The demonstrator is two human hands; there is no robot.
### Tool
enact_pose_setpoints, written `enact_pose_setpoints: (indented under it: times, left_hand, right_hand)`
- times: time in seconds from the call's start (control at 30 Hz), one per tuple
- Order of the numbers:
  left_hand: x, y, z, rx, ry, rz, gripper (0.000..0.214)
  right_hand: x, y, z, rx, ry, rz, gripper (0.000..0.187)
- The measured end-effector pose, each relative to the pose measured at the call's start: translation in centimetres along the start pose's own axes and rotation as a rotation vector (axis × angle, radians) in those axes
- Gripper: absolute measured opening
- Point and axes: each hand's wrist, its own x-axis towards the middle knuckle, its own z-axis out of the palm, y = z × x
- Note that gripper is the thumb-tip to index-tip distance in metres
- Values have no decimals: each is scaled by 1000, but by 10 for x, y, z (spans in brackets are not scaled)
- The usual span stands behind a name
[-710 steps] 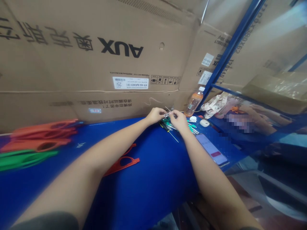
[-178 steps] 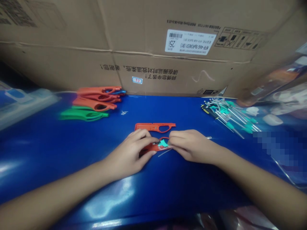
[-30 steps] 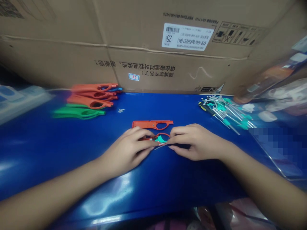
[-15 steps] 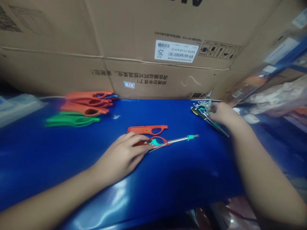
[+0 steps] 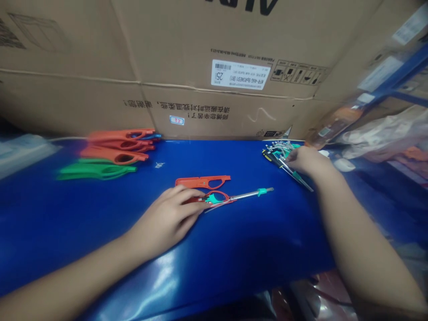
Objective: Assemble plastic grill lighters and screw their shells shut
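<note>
My left hand (image 5: 169,215) lies on the blue table (image 5: 100,214), its fingers pressing down an orange plastic handle half (image 5: 219,196). That half carries a teal trigger piece and a metal rod with a teal sleeve (image 5: 257,192) sticking out to the right. A second orange handle half (image 5: 202,181) lies just behind it. My right hand (image 5: 302,159) reaches to the far right, fingers curled into a pile of metal rods with teal parts (image 5: 281,154). What the right fingers hold is hidden.
A stack of orange and green handle halves (image 5: 112,154) lies at the back left. Large cardboard boxes (image 5: 200,67) wall off the back of the table. A bottle (image 5: 334,125) and cloth bags sit at the right, blurred.
One second ago both hands worked together on the orange half at the middle. My right hand has since left it and gone right to the rod pile; the left hand stays.
</note>
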Motion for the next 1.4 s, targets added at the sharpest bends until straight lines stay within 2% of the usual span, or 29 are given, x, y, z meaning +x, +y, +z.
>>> enact_pose_setpoints:
  times: [0.2, 0.43, 0.63, 0.73, 0.77, 0.8, 0.87, 0.9, 0.97, 1.03, 1.1, 1.13, 1.17, 1.23, 1.33, 1.4]
  left_hand:
    - [-1, -1, 0, 4, 23, 20, 29]
    - [0, 0, 0, -3, 20, 24, 29]
    - [1, -1, 1, -14, 18, -7, 29]
    - [1, 1, 2, -41, 37, -20, 28]
    - [2, 3, 2, -49, 50, -29, 27]
    - [2, 5, 2, -57, 66, -44, 26]
    - [4, 11, 0, -83, 90, -84, 25]
    - [4, 14, -1, -100, 112, -115, 28]
    - [6, 19, -2, -152, 151, -167, 39]
    - [7, 21, -3, -218, 162, -192, 43]
    - [7, 21, -2, -284, 140, -188, 32]
    - [8, 20, -1, -306, 129, -183, 24]
    - [8, 19, -1, -318, 127, -183, 18]
    - [8, 16, 0, -321, 148, -197, 17]
    - [7, 11, 0, -327, 194, -257, 19]
    - [6, 9, 0, -359, 217, -321, 22]
  right_hand:
    - [2, -2, 1, 7, 19, 13, 43]
    - [5, -3, 5, 65, 12, -35, 18]
    - [-4, -9, -1, 180, 192, -131, 16]
    - [-24, -28, -9, 340, 251, -219, 19]
    - [-34, -37, -12, 545, 255, -297, 19]
    - [-46, -47, -14, 770, 217, -369, 20]
    - [-73, -70, -15, 1152, 2, -485, 30]
    - [-88, -81, -15, 1274, -113, -532, 33]
    - [-115, -102, -10, 1380, -350, -605, 34]
    - [-136, -119, -1, 1439, -529, -631, 33]
    - [-146, -130, 9, 1481, -648, -623, 35]
    - [-148, -133, 14, 1500, -651, -625, 35]
    - [-148, -135, 19, 1495, -628, -642, 34]
    - [-143, -133, 26, 1409, -496, -709, 32]
    - [-134, -121, 31, 1099, -179, -892, 37]
    - [-130, -113, 31, 835, -66, -1065, 27]
